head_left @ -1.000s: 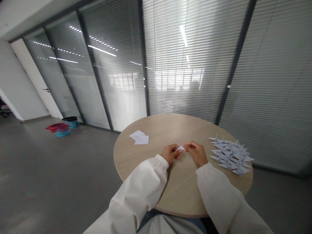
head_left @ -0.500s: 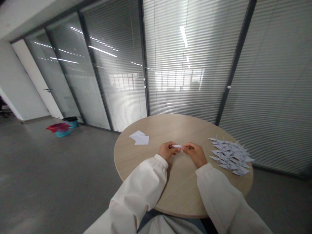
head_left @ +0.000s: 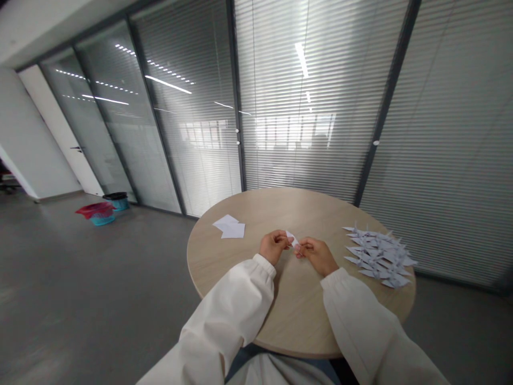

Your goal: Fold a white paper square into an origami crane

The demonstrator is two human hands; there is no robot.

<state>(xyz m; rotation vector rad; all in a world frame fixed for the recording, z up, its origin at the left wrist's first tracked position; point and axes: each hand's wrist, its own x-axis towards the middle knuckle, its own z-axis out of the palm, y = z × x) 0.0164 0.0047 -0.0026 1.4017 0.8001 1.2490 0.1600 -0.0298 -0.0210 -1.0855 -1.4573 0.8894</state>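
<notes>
A small piece of folded white paper (head_left: 292, 238) is held between my two hands above the middle of the table. My left hand (head_left: 274, 246) pinches its left side between thumb and fingers. From the right, my right hand (head_left: 319, 254) grips the paper's lower right end, with the fingertips close to those of the left. The fingers hide part of the paper, so its full folded shape does not show.
On the round wooden table (head_left: 280, 206), several folded paper cranes (head_left: 379, 256) lie crowded at the right. White paper sheets (head_left: 233, 229) overlap at the left. Blue bins (head_left: 102, 218) with red and black liners stand on the floor by the glass partition (head_left: 200, 160).
The folded paper has turned from nearly level to a steeper slant, its upper tip now showing between the hands. My right fingers have shifted slightly lower on it.
</notes>
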